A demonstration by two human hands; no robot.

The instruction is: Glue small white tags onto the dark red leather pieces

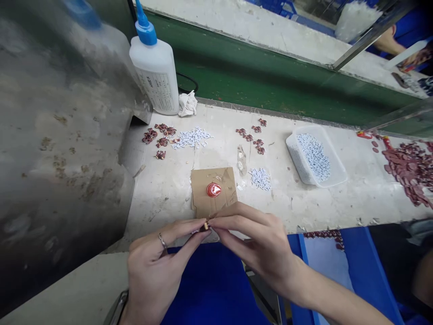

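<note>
A small brown and tan piece (pixel 204 226) is pinched between the fingertips of my left hand (pixel 165 257), which wears a ring. The fingertips of my right hand (pixel 257 243) close on the right side of the same piece, so the hands nearly touch. Just beyond them lies a brown cardboard sheet (pixel 199 183) with a round red and white cap-like object (pixel 214 189) on it. Small white and blue pieces lie in a pile (pixel 192 137) at the back and in another pile (pixel 260 178) right of the cardboard. Small dark red figures (pixel 162 142) stand in loose groups behind.
A white bottle with a blue nozzle (pixel 157 72) and crumpled tissue (pixel 187 104) stand at the back left, beside a metal housing (pixel 67 149). To the right are a clear tub (pixel 333 155), a heap of dark red pieces (pixel 406 171) and a blue crate (pixel 368 262). Another person's hand (pixel 409 58) shows top right.
</note>
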